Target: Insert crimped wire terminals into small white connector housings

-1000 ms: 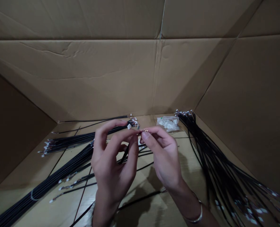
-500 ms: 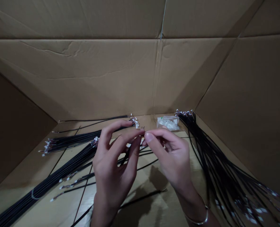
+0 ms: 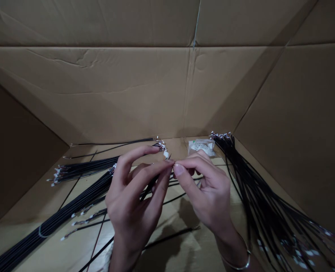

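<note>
My left hand [image 3: 139, 192] is closed in a pinch on a black cable [image 3: 147, 190], whose sheath runs down through the palm and out at the lower left. Thin wire ends [image 3: 169, 156] stick up just past its fingertips. My right hand [image 3: 204, 185], with a bracelet at the wrist, pinches at the same spot, thumb against forefinger, the tips almost touching those of my left hand. What lies between the right fingertips is too small to make out. Behind the left fingertips shows a small white connector [image 3: 166, 154]; whether it is held cannot be told.
Bundles of black cables with white connectors lie at left [image 3: 56, 217], back left [image 3: 88, 168] and right [image 3: 258, 192]. A clear bag of small white parts [image 3: 201, 147] stands by the back cardboard wall [image 3: 127, 94]. A loose cable [image 3: 170, 238] lies in front.
Both hands have lowered slightly and spread a little, the left one shifting left. The pinched wire ends have tilted, and more of the held cable shows at the lower left.
</note>
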The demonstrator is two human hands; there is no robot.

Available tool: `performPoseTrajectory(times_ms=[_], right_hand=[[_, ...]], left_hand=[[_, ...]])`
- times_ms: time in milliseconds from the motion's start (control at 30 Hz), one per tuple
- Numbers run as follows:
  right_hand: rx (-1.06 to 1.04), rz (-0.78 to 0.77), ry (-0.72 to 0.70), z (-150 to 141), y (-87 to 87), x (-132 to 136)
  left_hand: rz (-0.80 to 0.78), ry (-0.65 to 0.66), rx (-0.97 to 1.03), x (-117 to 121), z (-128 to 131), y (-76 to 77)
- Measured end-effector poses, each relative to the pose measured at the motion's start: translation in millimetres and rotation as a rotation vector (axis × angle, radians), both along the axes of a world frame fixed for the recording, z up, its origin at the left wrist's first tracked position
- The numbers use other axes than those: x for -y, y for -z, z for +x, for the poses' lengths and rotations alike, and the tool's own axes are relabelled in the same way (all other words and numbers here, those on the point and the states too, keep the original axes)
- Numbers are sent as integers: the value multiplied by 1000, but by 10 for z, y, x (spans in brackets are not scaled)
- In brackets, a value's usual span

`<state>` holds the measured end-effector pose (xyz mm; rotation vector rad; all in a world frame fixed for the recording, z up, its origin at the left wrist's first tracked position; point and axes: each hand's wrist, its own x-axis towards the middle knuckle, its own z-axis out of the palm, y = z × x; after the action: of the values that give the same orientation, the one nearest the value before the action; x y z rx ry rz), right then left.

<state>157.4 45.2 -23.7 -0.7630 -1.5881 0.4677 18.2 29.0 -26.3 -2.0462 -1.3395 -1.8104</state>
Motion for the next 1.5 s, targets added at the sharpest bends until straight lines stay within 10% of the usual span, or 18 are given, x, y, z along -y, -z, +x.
performPoseTrajectory(times_ms=[567,700,1033,1500], right_hand=[[-134,-154,-199,19,65,-71],[-175,-190,-44,161,-54,10],[465,-329,-76,328,-526,-57],[436,-371,-187,430,-502,-153]], left_hand=[[-162,28,37,120,-60,-106],[-54,83,-144,48,-38,-51],[-64,155,-296,42,41,48],[-34,197,-327,9,43,64]])
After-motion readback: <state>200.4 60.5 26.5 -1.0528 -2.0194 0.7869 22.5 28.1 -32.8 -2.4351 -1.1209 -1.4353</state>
